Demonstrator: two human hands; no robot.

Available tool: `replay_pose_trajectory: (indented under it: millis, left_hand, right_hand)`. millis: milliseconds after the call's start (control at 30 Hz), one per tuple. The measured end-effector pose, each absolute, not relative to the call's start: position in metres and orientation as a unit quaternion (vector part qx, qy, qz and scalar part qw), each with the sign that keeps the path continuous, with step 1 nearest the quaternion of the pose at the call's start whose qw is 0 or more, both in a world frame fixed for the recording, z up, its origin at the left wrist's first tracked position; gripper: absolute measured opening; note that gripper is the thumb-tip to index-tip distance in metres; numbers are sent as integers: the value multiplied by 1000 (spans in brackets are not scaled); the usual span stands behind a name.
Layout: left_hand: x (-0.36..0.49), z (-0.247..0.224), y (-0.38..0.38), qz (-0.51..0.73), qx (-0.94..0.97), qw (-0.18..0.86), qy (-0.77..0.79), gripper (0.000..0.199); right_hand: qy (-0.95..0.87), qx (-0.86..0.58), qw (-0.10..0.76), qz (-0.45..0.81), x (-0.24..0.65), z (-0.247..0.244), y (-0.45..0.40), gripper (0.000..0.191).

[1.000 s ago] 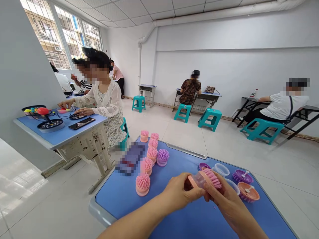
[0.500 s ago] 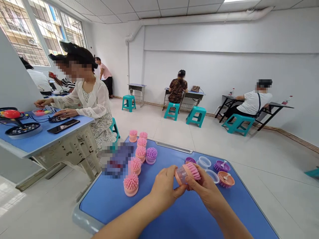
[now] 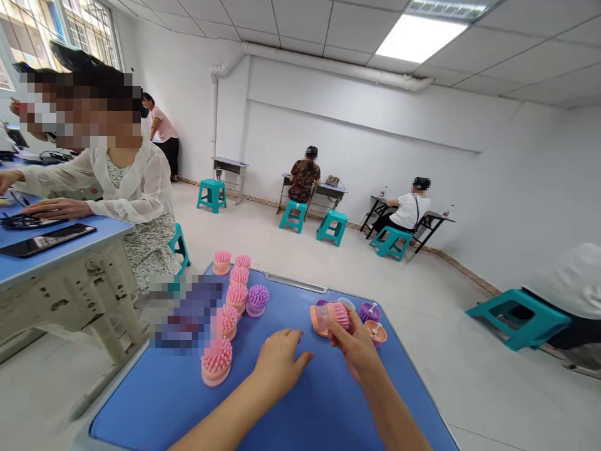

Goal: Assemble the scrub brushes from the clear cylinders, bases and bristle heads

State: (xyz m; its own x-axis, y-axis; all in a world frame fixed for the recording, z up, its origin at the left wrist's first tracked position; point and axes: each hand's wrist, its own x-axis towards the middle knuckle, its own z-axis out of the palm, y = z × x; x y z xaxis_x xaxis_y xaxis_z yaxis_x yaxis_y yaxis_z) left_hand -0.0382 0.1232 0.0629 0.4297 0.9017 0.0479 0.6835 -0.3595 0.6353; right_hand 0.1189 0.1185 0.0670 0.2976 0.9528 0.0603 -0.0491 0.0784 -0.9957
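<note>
My right hand (image 3: 354, 344) grips a pink and orange scrub brush (image 3: 323, 318) with a clear middle section, tilted so its bristles face right. Apart from it, my left hand (image 3: 280, 362) hovers over the blue desk (image 3: 286, 410) with fingers spread and nothing in them. To its left, several pink brushes (image 3: 216, 363) stand bristles up in a line, with a purple brush (image 3: 257, 302) beside them. Behind my right hand lie a purple brush part (image 3: 370, 312) and an orange one (image 3: 376, 333), each with a white stem, and a clear ring (image 3: 346, 303), partly hidden.
A blurred flat item (image 3: 190, 313) lies at the desk's left edge. On the left, a person in a white blouse (image 3: 150, 181) works at another desk (image 3: 107, 238). Teal stools (image 3: 332, 227) and other seated people are farther back; another stool (image 3: 521, 316) stands at right.
My left hand has let go of the brush and moved left, its fingers opening. The right hand still holds the brush. The view has turned to the right.
</note>
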Motion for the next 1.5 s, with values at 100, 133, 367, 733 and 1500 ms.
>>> replay_pose_trajectory:
  millis: [100, 133, 367, 733, 1500]
  left_hand:
    - [-38, 63, 121, 190, 817, 274, 470, 28]
    - [-38, 63, 119, 189, 820, 274, 465, 28]
    - [-38, 63, 116, 159, 842, 273, 438, 27]
    - [-41, 73, 123, 109, 841, 275, 453, 26]
    - [-39, 61, 135, 140, 851, 214, 460, 27]
  right_hand:
    - [-468, -583, 574, 333, 118, 69, 128, 47]
    - [-495, -597, 557, 296, 117, 72, 133, 45]
    - [-634, -643, 398, 164, 91, 94, 194, 48]
    - [-695, -619, 319, 178, 36, 72, 281, 56]
    - [-576, -591, 550, 129, 155, 112, 161, 21]
